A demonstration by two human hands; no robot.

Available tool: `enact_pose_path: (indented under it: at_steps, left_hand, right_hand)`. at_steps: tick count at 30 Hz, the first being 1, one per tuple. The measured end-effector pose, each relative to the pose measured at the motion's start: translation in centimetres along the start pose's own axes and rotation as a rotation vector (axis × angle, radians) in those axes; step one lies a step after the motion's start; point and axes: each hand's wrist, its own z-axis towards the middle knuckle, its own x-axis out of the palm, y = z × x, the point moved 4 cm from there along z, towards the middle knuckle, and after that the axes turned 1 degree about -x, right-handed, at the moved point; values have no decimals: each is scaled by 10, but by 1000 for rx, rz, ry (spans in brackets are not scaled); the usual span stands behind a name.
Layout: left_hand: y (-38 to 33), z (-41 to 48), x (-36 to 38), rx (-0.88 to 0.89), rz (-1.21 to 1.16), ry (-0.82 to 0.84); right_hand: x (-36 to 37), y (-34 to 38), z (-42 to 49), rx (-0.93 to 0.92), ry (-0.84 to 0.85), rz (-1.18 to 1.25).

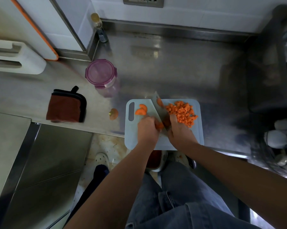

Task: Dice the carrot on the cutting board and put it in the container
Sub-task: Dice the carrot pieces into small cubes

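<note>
A pale blue cutting board (195, 136) lies at the steel counter's front edge. On its right part sits a heap of diced carrot (182, 112). Two half-round carrot slices (141, 109) lie at its left. My right hand (179, 129) grips the handle of a cleaver (159, 106), whose blade stands across the board with a carrot slice stuck to it. My left hand (147, 129) holds carrot pieces (159, 125) against the blade with curled fingers. A clear container with a purple lid (100, 73) stands closed, left and beyond the board.
A carrot top end (113, 114) lies on the counter left of the board. A folded brown cloth (65, 105) sits further left. A bottle (99, 28) stands in the back corner. White boards (15, 57) lean at far left. Dark utensils fill the right edge.
</note>
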Motion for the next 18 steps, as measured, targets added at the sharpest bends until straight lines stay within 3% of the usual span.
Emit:
enact_pose_path:
  at_steps: [5, 18]
  left_hand:
    - [-2, 0, 2, 7, -20, 10]
    - [0, -2, 2, -12, -16, -7]
  right_hand:
    - [-15, -1, 2, -7, -48, 61]
    - [-10, 4, 0, -14, 56, -14]
